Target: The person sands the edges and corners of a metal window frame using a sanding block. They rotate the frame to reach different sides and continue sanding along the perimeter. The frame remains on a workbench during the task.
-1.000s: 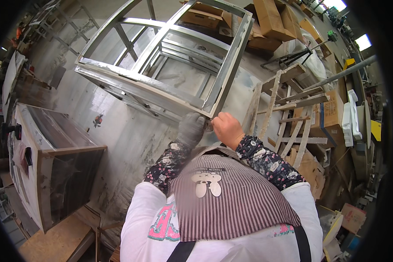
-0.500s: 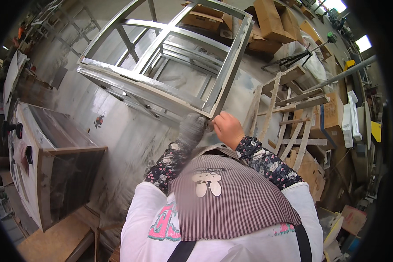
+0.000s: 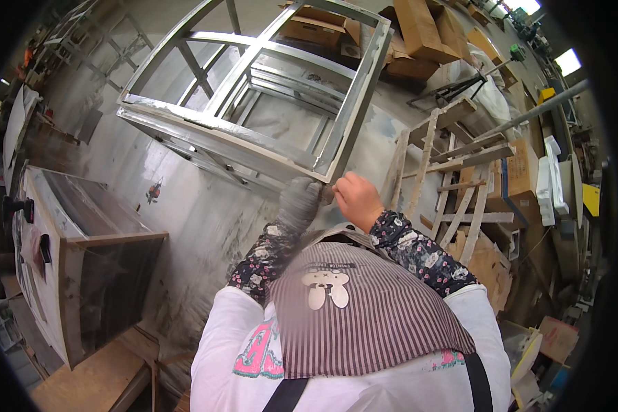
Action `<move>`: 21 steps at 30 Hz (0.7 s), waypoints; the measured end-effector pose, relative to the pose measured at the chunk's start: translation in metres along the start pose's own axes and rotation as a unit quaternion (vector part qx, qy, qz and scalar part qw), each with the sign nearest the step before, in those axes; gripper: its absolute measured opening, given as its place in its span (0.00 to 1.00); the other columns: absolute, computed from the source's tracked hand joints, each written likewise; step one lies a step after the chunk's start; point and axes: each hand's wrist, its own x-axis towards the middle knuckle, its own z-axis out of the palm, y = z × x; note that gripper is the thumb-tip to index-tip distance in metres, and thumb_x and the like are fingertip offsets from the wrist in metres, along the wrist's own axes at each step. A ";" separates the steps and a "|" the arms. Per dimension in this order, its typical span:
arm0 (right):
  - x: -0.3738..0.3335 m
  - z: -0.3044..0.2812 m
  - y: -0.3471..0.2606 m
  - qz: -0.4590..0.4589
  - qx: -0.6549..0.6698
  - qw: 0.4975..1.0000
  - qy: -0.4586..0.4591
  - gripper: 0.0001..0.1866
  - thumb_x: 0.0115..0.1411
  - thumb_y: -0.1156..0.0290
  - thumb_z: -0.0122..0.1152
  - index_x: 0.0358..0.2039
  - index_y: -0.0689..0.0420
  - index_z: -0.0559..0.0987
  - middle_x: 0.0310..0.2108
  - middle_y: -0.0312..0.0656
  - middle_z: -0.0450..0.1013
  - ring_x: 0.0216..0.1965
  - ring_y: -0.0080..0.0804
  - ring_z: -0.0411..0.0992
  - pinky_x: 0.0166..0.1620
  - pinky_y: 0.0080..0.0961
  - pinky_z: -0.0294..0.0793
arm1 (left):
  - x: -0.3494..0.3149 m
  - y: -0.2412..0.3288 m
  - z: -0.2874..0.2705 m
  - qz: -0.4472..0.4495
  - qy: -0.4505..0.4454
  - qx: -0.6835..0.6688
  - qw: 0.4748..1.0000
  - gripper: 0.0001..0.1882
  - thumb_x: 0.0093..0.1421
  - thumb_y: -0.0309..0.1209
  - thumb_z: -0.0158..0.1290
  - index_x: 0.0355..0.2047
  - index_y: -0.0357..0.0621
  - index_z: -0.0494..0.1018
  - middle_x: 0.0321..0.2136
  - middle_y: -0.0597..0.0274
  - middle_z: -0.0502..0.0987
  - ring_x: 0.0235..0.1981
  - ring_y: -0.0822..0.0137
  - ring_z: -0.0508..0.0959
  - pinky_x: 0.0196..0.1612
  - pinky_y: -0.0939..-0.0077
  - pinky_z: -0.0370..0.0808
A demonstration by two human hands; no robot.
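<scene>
A large silvery metal frame point(image 3: 220, 130) of joined bars stands in front of me, its near right corner just beyond my hands. My left hand point(image 3: 299, 204), in a grey glove, is closed against the underside of that corner. Bare-fingered, my right hand point(image 3: 359, 200) is pinched together beside the same corner, close to the left fingertips. A small dark bit shows between the two hands, too little visible to name. Patterned dark sleeves cover both forearms, and a striped apron point(image 3: 371, 309) hangs over my front.
To the left stands a box-like cabinet point(image 3: 110, 275) with dark, film-covered panels. Wooden slats and a ladder-like rack point(image 3: 453, 172) lean at the right, with cardboard boxes point(image 3: 419, 34) behind. A small red and dark object point(image 3: 154, 191) lies on the dusty floor.
The view has shifted slightly, so the frame sits a little further left and up. Both hands stay at the corner, with only small finger movement.
</scene>
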 end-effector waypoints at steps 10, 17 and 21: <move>-0.002 -0.001 0.000 0.005 -0.009 1.000 -0.006 0.05 0.54 0.76 0.60 0.28 0.57 0.72 0.28 0.47 0.68 0.32 0.49 0.72 0.36 0.41 0.75 | 0.001 0.000 0.003 0.008 0.024 0.010 1.000 0.07 0.52 0.30 0.61 0.30 0.49 0.74 0.28 0.58 0.74 0.32 0.50 0.76 0.35 0.53 0.73; -0.008 0.016 0.011 0.046 0.014 0.998 -0.034 0.03 0.55 0.75 0.60 0.28 0.56 0.73 0.29 0.48 0.70 0.32 0.50 0.73 0.37 0.45 0.75 | 0.000 -0.008 0.007 -0.016 0.001 -0.010 1.000 0.04 0.55 0.32 0.57 0.28 0.49 0.74 0.28 0.57 0.74 0.33 0.50 0.76 0.35 0.53 0.73; -0.014 0.007 0.011 0.017 0.009 1.000 -0.020 0.03 0.56 0.74 0.60 0.29 0.56 0.74 0.30 0.47 0.69 0.33 0.49 0.73 0.37 0.44 0.75 | 0.001 -0.003 -0.004 0.022 0.005 0.073 0.997 0.06 0.54 0.32 0.58 0.32 0.49 0.77 0.30 0.59 0.77 0.35 0.51 0.77 0.38 0.54 0.73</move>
